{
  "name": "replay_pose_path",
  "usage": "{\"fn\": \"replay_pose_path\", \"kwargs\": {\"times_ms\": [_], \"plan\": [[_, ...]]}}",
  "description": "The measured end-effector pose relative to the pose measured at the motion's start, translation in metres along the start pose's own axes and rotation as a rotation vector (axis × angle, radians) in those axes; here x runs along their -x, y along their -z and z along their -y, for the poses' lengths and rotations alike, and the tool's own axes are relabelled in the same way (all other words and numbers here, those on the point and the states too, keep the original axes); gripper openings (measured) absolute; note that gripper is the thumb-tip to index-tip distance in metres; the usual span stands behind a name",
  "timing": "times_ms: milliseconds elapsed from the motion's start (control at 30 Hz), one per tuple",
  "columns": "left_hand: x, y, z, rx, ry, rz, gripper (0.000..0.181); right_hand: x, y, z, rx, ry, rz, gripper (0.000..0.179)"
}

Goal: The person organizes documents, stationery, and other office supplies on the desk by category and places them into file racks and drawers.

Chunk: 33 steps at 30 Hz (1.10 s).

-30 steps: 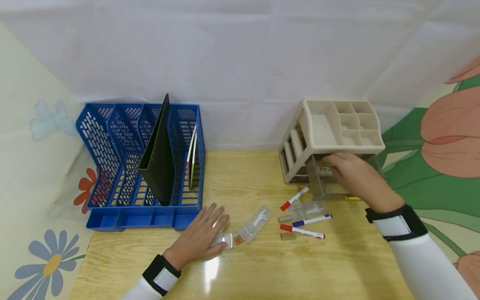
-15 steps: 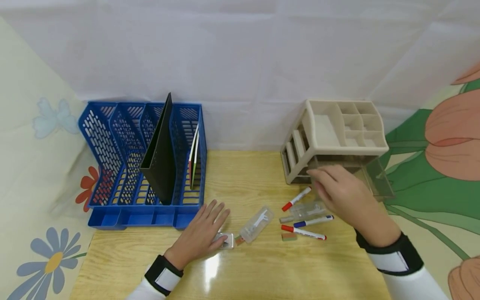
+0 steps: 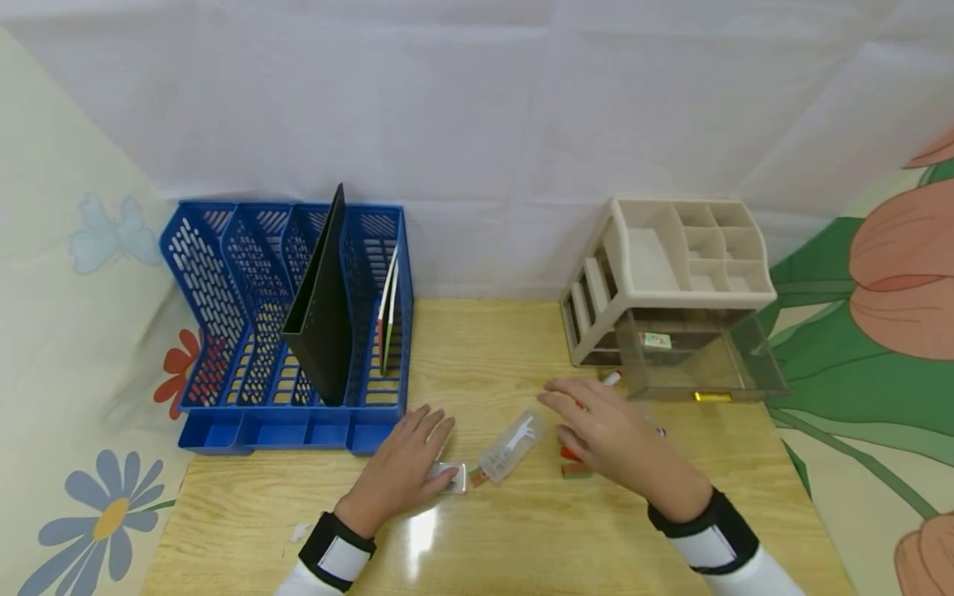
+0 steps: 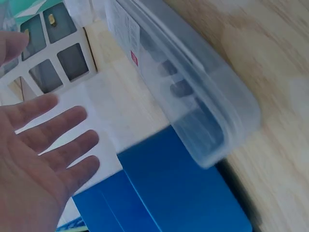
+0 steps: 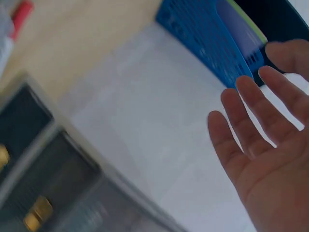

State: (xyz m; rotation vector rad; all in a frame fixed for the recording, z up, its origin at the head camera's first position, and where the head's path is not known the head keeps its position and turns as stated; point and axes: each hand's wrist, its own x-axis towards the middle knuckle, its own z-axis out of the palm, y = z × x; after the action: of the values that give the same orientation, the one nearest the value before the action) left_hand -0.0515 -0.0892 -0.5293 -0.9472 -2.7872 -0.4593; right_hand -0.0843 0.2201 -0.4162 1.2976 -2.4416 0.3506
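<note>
My left hand (image 3: 406,463) lies on the table with fingers straight, its thumb touching a small clear case (image 3: 450,478). Its palm and spread fingers show in the left wrist view, near a clear lidded plastic box (image 4: 188,92). My right hand (image 3: 614,434) hovers over several markers, covering most of them; a red cap (image 3: 570,454) peeks out. In the right wrist view its fingers extend and hold nothing. A clear pencil case (image 3: 510,445) lies between the hands. A small white-and-green box (image 3: 657,340) sits in the pulled-out transparent drawer (image 3: 708,389).
A blue file rack (image 3: 294,414) at left holds a black folder (image 3: 328,331) and thin booklets (image 3: 387,310). The beige desk organizer (image 3: 693,296) stands at back right, its drawer jutting over the table. A brown-and-green eraser (image 3: 575,470) lies near my right hand.
My right hand has left the drawer and moved left and toward me, over the markers. The small box in the drawer is now in plain sight. My left hand has barely moved.
</note>
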Motion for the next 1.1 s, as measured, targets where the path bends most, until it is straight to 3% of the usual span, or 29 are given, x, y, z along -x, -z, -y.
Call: {"fn": "replay_pose_path", "kwargs": {"times_ms": [200,367,800,1100], "plan": [[-0.004,-0.009,-0.015,0.063,0.046,0.091,0.063,0.013,-0.041,0.015,-0.080,-0.057,0.116,0.048],[-0.009,-0.021,-0.022,0.054,0.058,0.107,0.058,0.021,-0.064,0.022,-0.099,-0.133,0.154,0.052],[-0.015,-0.043,-0.042,0.020,0.119,0.161,0.053,0.039,-0.089,0.019,-0.077,-0.268,0.110,0.049],[-0.017,-0.052,-0.047,-0.022,0.123,0.117,0.036,0.047,-0.098,0.025,-0.128,-0.340,0.075,0.048]]}}
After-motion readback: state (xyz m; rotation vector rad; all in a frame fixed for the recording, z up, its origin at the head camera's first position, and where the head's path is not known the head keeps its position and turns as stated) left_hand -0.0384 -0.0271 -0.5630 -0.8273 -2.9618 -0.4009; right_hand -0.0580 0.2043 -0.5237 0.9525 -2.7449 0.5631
